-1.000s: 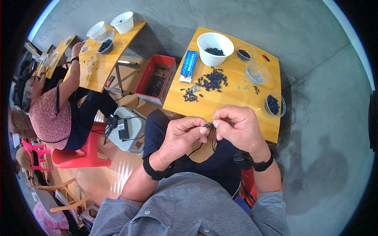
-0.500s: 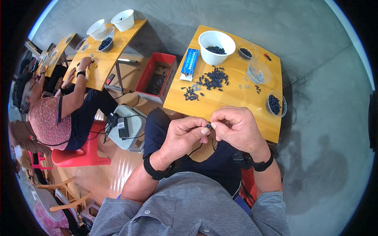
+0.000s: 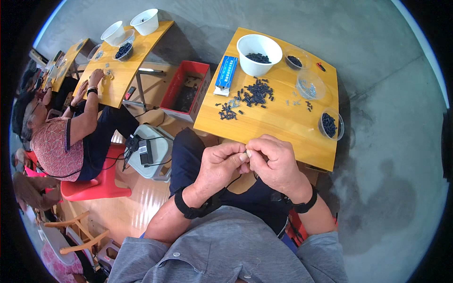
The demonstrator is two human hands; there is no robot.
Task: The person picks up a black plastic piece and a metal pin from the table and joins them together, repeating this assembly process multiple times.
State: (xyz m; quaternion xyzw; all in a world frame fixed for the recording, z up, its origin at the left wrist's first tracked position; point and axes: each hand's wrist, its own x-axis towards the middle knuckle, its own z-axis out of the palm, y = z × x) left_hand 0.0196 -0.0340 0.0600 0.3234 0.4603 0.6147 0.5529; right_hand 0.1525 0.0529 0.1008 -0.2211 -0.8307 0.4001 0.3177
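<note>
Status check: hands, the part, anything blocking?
Left hand and right hand pinched together over the lap, fingertips meeting. Part between them too small to make out. Loose dark pieces lie apart on the yellow table. Nothing in the way.

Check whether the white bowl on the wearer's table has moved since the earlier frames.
No. The white bowl sits at the same far spot on the yellow table, beside the blue box, as before.
</note>
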